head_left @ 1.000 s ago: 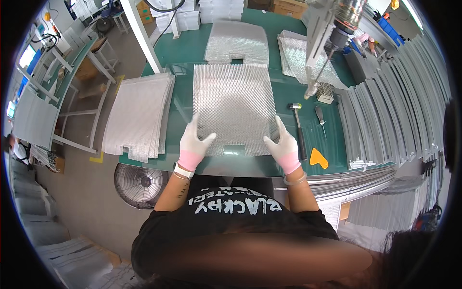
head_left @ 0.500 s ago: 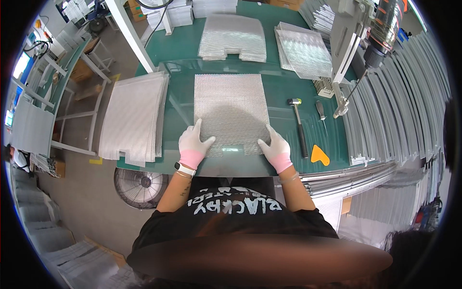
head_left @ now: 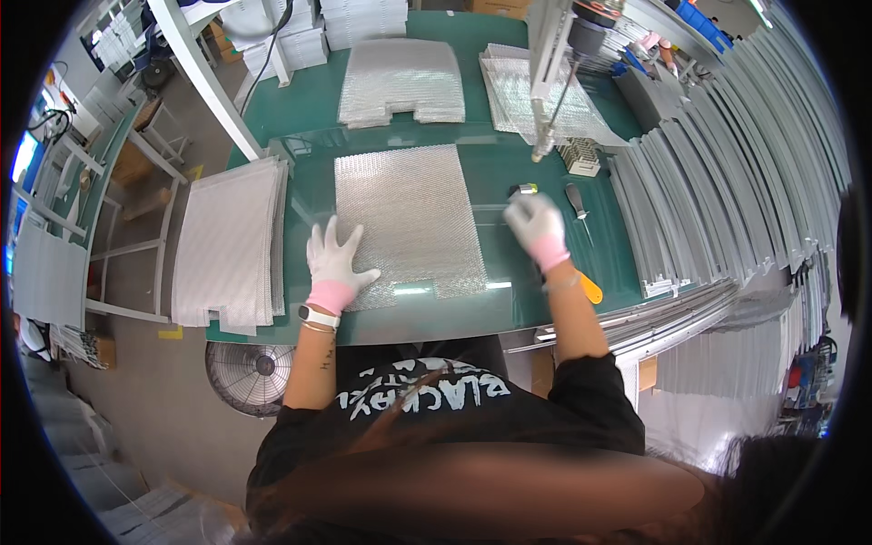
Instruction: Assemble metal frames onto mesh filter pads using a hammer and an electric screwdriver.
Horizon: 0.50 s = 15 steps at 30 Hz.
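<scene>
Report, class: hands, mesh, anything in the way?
Left hand spread on mesh, left edge. Right hand over hammer, grip unclear. Mesh flat. Right forearm partly hides scraper.

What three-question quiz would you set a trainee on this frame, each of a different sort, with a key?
1. True or false: the right grip is over the mesh sheet.

2. Fill in: the left grip rests at the sheet's ____ edge.

3. Which lies just to the right of the right grip?
a) floor fan
b) screwdriver
c) white post

Key: 1. False, it is to the right of the sheet; 2. left; 3. b.
</scene>
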### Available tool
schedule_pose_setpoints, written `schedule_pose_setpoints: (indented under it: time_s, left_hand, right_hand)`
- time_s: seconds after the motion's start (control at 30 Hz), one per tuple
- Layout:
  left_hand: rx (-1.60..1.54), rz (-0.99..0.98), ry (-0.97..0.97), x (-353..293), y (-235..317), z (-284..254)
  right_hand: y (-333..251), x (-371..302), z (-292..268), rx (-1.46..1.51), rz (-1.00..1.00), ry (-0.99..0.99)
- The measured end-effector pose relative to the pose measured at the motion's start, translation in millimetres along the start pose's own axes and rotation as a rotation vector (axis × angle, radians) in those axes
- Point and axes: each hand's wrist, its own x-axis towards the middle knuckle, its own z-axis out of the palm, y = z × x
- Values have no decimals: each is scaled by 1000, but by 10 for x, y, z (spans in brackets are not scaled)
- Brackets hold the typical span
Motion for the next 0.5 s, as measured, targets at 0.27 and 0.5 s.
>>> schedule_pose_setpoints:
  time_s: [0.27, 0.5]
  left_hand:
    - [-35, 40, -137, -476, 243, -205]
    - [-257, 213, 218, -1202, 464, -114]
  right_hand:
    - [1530, 761, -568, -726, 101, 259]
    - [1445, 845, -767, -902, 222, -17]
